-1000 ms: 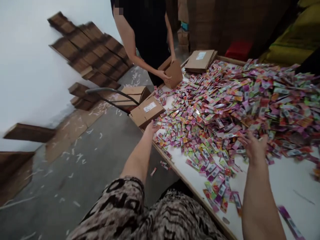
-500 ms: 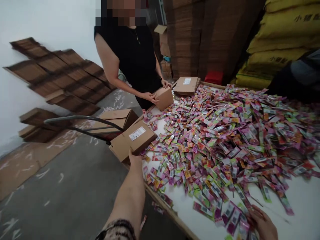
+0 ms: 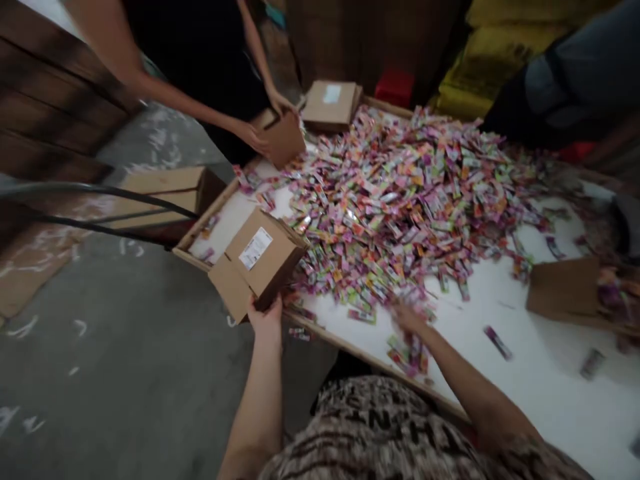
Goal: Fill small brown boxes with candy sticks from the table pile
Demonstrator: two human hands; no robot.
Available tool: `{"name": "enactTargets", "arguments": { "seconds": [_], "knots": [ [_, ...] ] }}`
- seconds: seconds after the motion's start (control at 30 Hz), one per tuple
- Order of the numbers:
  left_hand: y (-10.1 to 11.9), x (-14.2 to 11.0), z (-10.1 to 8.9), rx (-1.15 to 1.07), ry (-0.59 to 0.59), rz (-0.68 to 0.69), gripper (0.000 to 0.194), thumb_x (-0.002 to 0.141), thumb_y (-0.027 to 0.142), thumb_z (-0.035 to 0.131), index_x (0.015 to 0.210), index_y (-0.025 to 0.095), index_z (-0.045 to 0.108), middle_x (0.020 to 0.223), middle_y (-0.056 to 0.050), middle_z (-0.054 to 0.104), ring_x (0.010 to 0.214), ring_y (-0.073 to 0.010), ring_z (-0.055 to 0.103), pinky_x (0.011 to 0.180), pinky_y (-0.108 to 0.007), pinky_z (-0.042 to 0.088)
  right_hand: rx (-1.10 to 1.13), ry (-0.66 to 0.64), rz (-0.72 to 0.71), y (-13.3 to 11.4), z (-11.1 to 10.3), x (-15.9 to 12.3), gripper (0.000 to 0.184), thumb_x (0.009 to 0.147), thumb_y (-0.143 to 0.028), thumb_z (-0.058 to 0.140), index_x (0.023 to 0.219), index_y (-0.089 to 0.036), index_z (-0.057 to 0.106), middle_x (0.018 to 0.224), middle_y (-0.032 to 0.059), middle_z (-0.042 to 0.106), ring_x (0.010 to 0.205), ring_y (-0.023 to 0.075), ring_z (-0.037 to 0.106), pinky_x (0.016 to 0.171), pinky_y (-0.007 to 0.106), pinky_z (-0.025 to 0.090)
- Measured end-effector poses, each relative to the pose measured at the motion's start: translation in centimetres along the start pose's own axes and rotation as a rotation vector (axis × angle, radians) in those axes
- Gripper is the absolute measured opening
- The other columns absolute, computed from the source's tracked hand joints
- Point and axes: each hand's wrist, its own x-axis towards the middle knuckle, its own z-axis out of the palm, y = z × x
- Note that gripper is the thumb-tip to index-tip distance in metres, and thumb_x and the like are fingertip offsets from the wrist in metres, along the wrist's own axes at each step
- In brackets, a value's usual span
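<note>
My left hand [image 3: 265,316] grips the lower edge of a cardboard box [image 3: 273,250], its thumb against the side. The box tilts at the table's near left edge, with a white label on its face and a flap sticking out. My right hand [image 3: 407,317] is over the near edge of a heap of small colourful packets [image 3: 390,200]. Motion smears its fingers, so I cannot see whether they hold any packets. A few packets [image 3: 407,353] lie just below that hand.
Opposite, a person in black holds a small cardboard box [image 3: 287,141]. Flat cartons [image 3: 330,103] are stacked at the table's back corner. An open box with packets [image 3: 565,288] lies at right, near another person. A trolley handle [image 3: 100,190] and a carton [image 3: 160,190] stand left of the wood-rimmed table [image 3: 500,300].
The view has tilted down and swung right. My left hand has turned and tilted the box. My right hand has moved inward to the heap's near edge. The co-worker's box has turned.
</note>
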Motion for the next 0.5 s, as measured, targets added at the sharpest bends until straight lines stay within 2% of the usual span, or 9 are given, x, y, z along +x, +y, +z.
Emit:
{"name": "enactTargets", "arguments": {
  "seconds": [0.07, 0.17, 0.23, 0.3, 0.33, 0.37, 0.4, 0.47, 0.5],
  "knots": [
    [-4.2, -5.7, 0.1, 0.005, -0.022, -0.086, 0.041, 0.084, 0.052, 0.046, 0.113, 0.024, 0.056, 0.133, -0.009, 0.066, 0.132, -0.0247, 0.058, 0.094, -0.04, 0.059, -0.094, 0.012, 0.019, 1.7, -3.8, 3.0, 0.061, 0.073, -0.01, 0.059, 0.133, -0.014, 0.068, 0.14, 0.0198, 0.06, 0.128, 0.0298, 0.058, 0.114, 0.045, 0.043],
    [-9.3, -14.2, 2.2, -0.045, -0.06, -0.322, 0.036, 0.087, 0.051, 0.052, 0.107, 0.022, 0.059, 0.125, -0.014, 0.069, 0.126, -0.0257, 0.063, 0.094, -0.038, 0.06, -0.136, 0.26, -0.027, 5.2, -8.1, 5.5, 0.064, 0.079, -0.01, 0.058, 0.143, -0.009, 0.059, 0.142, 0.022, 0.057, 0.129, 0.0293, 0.056, 0.112, 0.044, 0.044],
    [-11.7, -18.9, 4.2, -0.072, -0.103, -0.48, 0.034, 0.088, 0.053, 0.058, 0.101, 0.021, 0.059, 0.111, -0.017, 0.072, 0.118, -0.0272, 0.067, 0.093, -0.039, 0.06, -0.042, 0.415, -0.049, 6.6, -9.2, 5.2, 0.057, 0.083, -0.018, 0.058, 0.14, -0.01, 0.061, 0.131, 0.0189, 0.066, 0.119, 0.0286, 0.061, 0.108, 0.046, 0.047],
    [-12.8, -21.7, 5.8, 0.014, -0.18, -0.634, 0.033, 0.087, 0.049, 0.064, 0.095, 0.018, 0.061, 0.1, -0.02, 0.072, 0.113, -0.0309, 0.069, 0.093, -0.042, 0.06, 0.097, 0.426, -0.044, 6.8, -8.7, 4.2, 0.048, 0.085, -0.026, 0.058, 0.13, -0.011, 0.067, 0.11, 0.0145, 0.073, 0.102, 0.0265, 0.066, 0.099, 0.045, 0.052],
    [-12.7, -22.3, 6.3, 0.106, -0.233, -0.652, 0.03, 0.086, 0.046, 0.066, 0.094, 0.017, 0.062, 0.098, -0.021, 0.072, 0.112, -0.0326, 0.069, 0.094, -0.045, 0.059, 0.166, 0.384, -0.034, 6.3, -7.9, 3.6, 0.045, 0.086, -0.028, 0.058, 0.126, -0.012, 0.069, 0.102, 0.0123, 0.074, 0.093, 0.0247, 0.068, 0.093, 0.043, 0.055],
    [-12.2, -22.5, 6.5, 0.224, -0.276, -0.593, 0.027, 0.085, 0.041, 0.068, 0.093, 0.016, 0.063, 0.099, -0.021, 0.072, 0.112, -0.0336, 0.068, 0.097, -0.047, 0.057, 0.231, 0.326, -0.028, 5.3, -7.0, 3.0, 0.043, 0.085, -0.029, 0.059, 0.124, -0.013, 0.069, 0.096, 0.0102, 0.074, 0.086, 0.0228, 0.068, 0.088, 0.041, 0.056],
    [-11.3, -22.2, 6.4, 0.359, -0.301, -0.452, 0.025, 0.084, 0.037, 0.068, 0.095, 0.016, 0.064, 0.104, -0.021, 0.071, 0.114, -0.0339, 0.067, 0.101, -0.048, 0.055, 0.289, 0.263, -0.019, 3.8, -5.9, 2.3, 0.043, 0.084, -0.028, 0.06, 0.124, -0.014, 0.069, 0.093, 0.0085, 0.074, 0.082, 0.021, 0.068, 0.083, 0.038, 0.057],
    [-8.5, -20.2, 5.5, 0.637, -0.287, 0.0, 0.029, 0.083, 0.034, 0.067, 0.107, 0.017, 0.065, 0.122, -0.02, 0.069, 0.125, -0.0335, 0.061, 0.111, -0.048, 0.046, 0.385, 0.142, 0.017, -0.5, -3.6, 1.3, 0.048, 0.084, -0.026, 0.064, 0.131, -0.016, 0.064, 0.094, 0.0064, 0.074, 0.08, 0.0187, 0.068, 0.077, 0.033, 0.058],
    [-6.8, -18.6, 5.0, 0.763, -0.235, 0.238, 0.035, 0.083, 0.034, 0.066, 0.114, 0.018, 0.064, 0.132, -0.019, 0.065, 0.133, -0.0338, 0.056, 0.115, -0.049, 0.041, 0.424, 0.084, 0.063, -3.2, -2.6, 1.1, 0.05, 0.085, -0.025, 0.066, 0.134, -0.016, 0.062, 0.096, 0.0066, 0.074, 0.08, 0.0185, 0.068, 0.075, 0.031, 0.058]
  ]
}}
